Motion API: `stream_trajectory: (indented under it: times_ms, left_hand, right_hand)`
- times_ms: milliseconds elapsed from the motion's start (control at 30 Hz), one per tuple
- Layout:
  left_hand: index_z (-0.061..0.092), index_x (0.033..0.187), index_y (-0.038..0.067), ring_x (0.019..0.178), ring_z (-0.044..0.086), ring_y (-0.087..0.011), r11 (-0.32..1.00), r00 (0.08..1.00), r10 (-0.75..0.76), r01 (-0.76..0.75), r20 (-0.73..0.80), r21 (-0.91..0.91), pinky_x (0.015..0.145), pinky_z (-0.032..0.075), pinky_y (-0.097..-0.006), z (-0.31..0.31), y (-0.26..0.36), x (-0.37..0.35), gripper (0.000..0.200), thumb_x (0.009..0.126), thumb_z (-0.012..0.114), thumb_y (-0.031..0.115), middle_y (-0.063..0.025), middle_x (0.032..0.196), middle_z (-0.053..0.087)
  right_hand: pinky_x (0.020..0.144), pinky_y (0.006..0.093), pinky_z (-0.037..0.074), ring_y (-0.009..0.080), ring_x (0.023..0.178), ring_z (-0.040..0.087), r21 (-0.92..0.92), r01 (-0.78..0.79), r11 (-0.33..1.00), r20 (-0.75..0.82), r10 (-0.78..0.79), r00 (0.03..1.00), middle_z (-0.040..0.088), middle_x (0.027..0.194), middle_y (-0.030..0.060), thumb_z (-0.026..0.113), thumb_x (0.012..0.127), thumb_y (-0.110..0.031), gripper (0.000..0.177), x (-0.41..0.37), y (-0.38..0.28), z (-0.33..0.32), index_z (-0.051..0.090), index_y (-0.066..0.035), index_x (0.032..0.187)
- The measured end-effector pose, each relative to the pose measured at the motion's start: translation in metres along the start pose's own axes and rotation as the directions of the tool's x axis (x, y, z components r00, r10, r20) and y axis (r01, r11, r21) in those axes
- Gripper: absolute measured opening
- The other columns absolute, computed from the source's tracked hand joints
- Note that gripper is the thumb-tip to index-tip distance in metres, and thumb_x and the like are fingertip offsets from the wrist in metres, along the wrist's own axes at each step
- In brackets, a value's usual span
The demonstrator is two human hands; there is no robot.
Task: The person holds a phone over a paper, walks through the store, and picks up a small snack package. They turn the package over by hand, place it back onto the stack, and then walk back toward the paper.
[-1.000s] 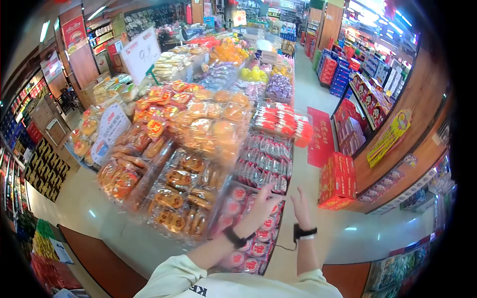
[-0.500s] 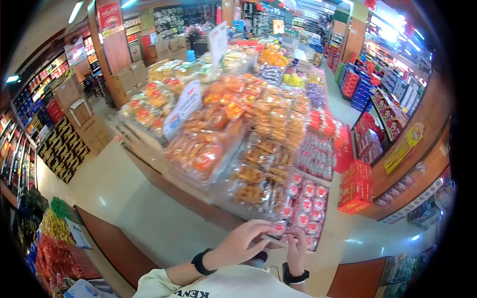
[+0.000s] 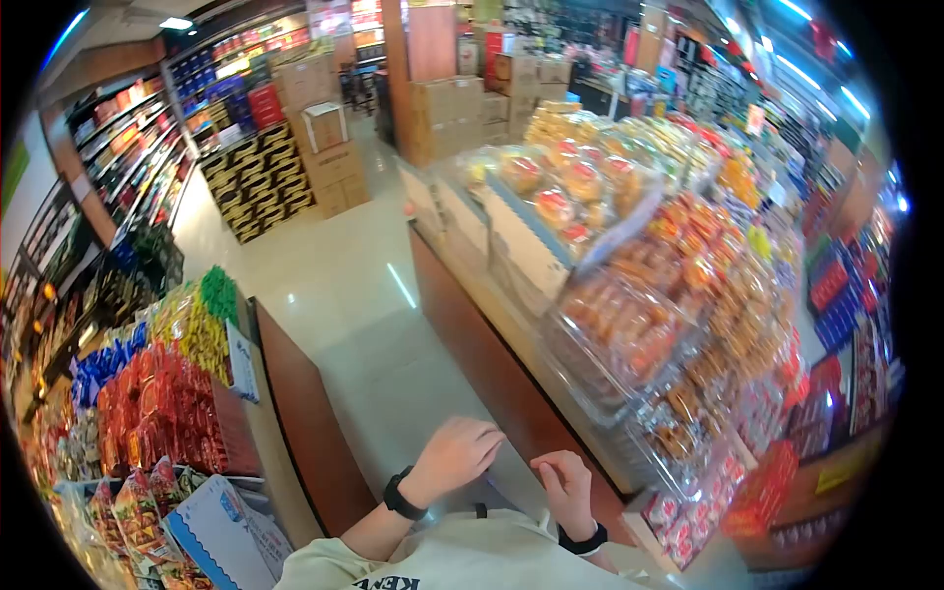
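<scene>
Both hands are held in front of the body, over the floor beside the display counter. My left hand [image 3: 454, 460] has its fingers bent and pressed together; whether it holds anything small cannot be made out. My right hand [image 3: 567, 489] is a short gap away, thumb and forefinger curled close together, its grasp also unclear. Nearest to it lies a tray of small red-and-white packets [image 3: 688, 526]. Behind that, clear bags of brown snacks [image 3: 678, 423] and a clear bin of orange-brown packets [image 3: 624, 320] stand on the counter.
A second counter at the left carries red packets [image 3: 162, 408], yellow and green packets and a blue-and-white card [image 3: 221, 536]. Stacked cartons [image 3: 339, 177] and a black-and-gold patterned stack [image 3: 258, 182] stand at the back. An aisle [image 3: 364, 315] runs between the counters.
The view has turned left, so the snack counter now lies further right. Both hands have come away from the tray of red-and-white packets, and the gap between them is wider.
</scene>
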State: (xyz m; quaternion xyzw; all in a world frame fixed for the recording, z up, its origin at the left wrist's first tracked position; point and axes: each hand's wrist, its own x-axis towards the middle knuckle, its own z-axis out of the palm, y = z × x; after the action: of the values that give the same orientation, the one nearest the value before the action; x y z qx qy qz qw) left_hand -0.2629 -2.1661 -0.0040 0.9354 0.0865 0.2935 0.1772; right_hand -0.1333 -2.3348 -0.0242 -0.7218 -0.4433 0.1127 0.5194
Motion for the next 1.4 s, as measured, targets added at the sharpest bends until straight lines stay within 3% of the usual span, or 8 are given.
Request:
stream_trajectory:
  times_ms: [133, 400, 633, 767, 967, 1167, 1233, 1400]
  left_hand:
    - [0.063, 0.087, 0.008, 0.079, 0.059, -0.0223, 0.990, 0.995, -0.059, 0.068, -0.075, 0.125, 0.071, 0.046, -0.0339, -0.030, -0.051, 0.005, 0.011, 0.077, 0.063, 0.012, -0.0044, 0.084, 0.061]
    - [0.065, 0.082, 0.010, 0.073, 0.060, -0.0198, 0.892, 0.964, -0.214, 0.259, -0.159, 0.370, 0.064, 0.046, -0.0310, -0.073, -0.173, 0.016, 0.011, 0.072, 0.067, 0.011, -0.0018, 0.079, 0.062]
    - [0.065, 0.078, 0.011, 0.069, 0.058, -0.0182, 0.740, 0.886, -0.430, 0.455, -0.172, 0.495, 0.061, 0.045, -0.0304, -0.094, -0.253, -0.007, 0.006, 0.073, 0.065, 0.012, -0.0010, 0.074, 0.060]
    - [0.064, 0.078, 0.011, 0.067, 0.057, -0.0188, 0.702, 0.837, -0.483, 0.545, -0.256, 0.458, 0.061, 0.044, -0.0316, -0.110, -0.288, 0.003, 0.005, 0.073, 0.066, 0.012, -0.0010, 0.073, 0.059]
    - [0.065, 0.077, 0.011, 0.064, 0.056, -0.0200, 0.702, 0.797, -0.527, 0.604, -0.296, 0.377, 0.058, 0.043, -0.0328, -0.125, -0.370, 0.020, 0.006, 0.072, 0.068, 0.012, -0.0020, 0.069, 0.058]
    - [0.065, 0.072, 0.010, 0.055, 0.053, -0.0213, 0.744, 0.794, -0.493, 0.597, -0.357, 0.301, 0.052, 0.041, -0.0335, -0.172, -0.477, 0.042, 0.003, 0.072, 0.068, 0.012, -0.0035, 0.058, 0.053]
    - [0.065, 0.073, 0.010, 0.055, 0.053, -0.0214, 0.753, 0.790, -0.498, 0.598, -0.357, 0.273, 0.052, 0.040, -0.0336, -0.199, -0.513, 0.052, 0.003, 0.072, 0.068, 0.012, -0.0037, 0.058, 0.052]
    - [0.065, 0.079, 0.009, 0.055, 0.054, -0.0239, 0.798, 0.787, -0.455, 0.568, -0.416, 0.201, 0.052, 0.041, -0.0350, -0.249, -0.594, 0.074, 0.009, 0.070, 0.067, 0.007, -0.0050, 0.058, 0.054]
  right_hand:
    - [0.069, 0.0326, 0.038, 0.0231, 0.074, 0.057, -0.005, 0.169, 0.986, 0.140, -0.166, 0.976, 0.064, 0.079, 0.0065, 0.060, 0.081, -0.007, 0.004, 0.065, -0.002, 0.044, 0.064, -0.006, 0.082]
    - [0.071, 0.0321, 0.038, 0.0199, 0.070, 0.058, 0.103, 0.376, 0.921, 0.208, -0.390, 0.897, 0.064, 0.076, 0.0032, 0.061, 0.082, -0.005, 0.002, 0.225, -0.014, 0.120, 0.063, -0.006, 0.082]
    - [0.070, 0.0329, 0.039, 0.0200, 0.069, 0.058, 0.149, 0.426, 0.892, 0.278, -0.451, 0.848, 0.064, 0.074, 0.0030, 0.061, 0.082, -0.004, 0.003, 0.352, -0.006, 0.173, 0.063, -0.006, 0.082]
    - [0.066, 0.0320, 0.040, 0.0215, 0.069, 0.058, 0.115, 0.452, 0.885, 0.350, -0.462, 0.815, 0.063, 0.072, 0.0044, 0.060, 0.082, -0.004, 0.004, 0.403, -0.008, 0.192, 0.064, -0.005, 0.083]
    - [0.067, 0.0284, 0.048, 0.0191, 0.071, 0.063, 0.157, 0.203, 0.966, 0.344, -0.246, 0.906, 0.066, 0.076, 0.0098, 0.055, 0.086, -0.003, 0.010, 0.450, 0.014, 0.251, 0.064, 0.001, 0.088]
    - [0.065, 0.0253, 0.049, 0.0152, 0.070, 0.063, 0.210, 0.125, 0.970, 0.346, -0.193, 0.918, 0.064, 0.076, 0.0105, 0.051, 0.089, -0.003, 0.014, 0.517, 0.001, 0.336, 0.062, 0.005, 0.088]
    - [0.067, 0.0297, 0.045, 0.0201, 0.070, 0.060, 0.243, 0.086, 0.966, 0.280, -0.154, 0.948, 0.066, 0.073, 0.0079, 0.056, 0.085, -0.004, 0.009, 0.543, -0.009, 0.373, 0.064, -0.001, 0.087]
    - [0.066, 0.0303, 0.042, 0.0201, 0.069, 0.057, 0.164, 0.224, 0.961, 0.247, -0.260, 0.933, 0.065, 0.072, 0.0052, 0.058, 0.083, -0.004, 0.008, 0.607, -0.054, 0.451, 0.065, -0.003, 0.087]
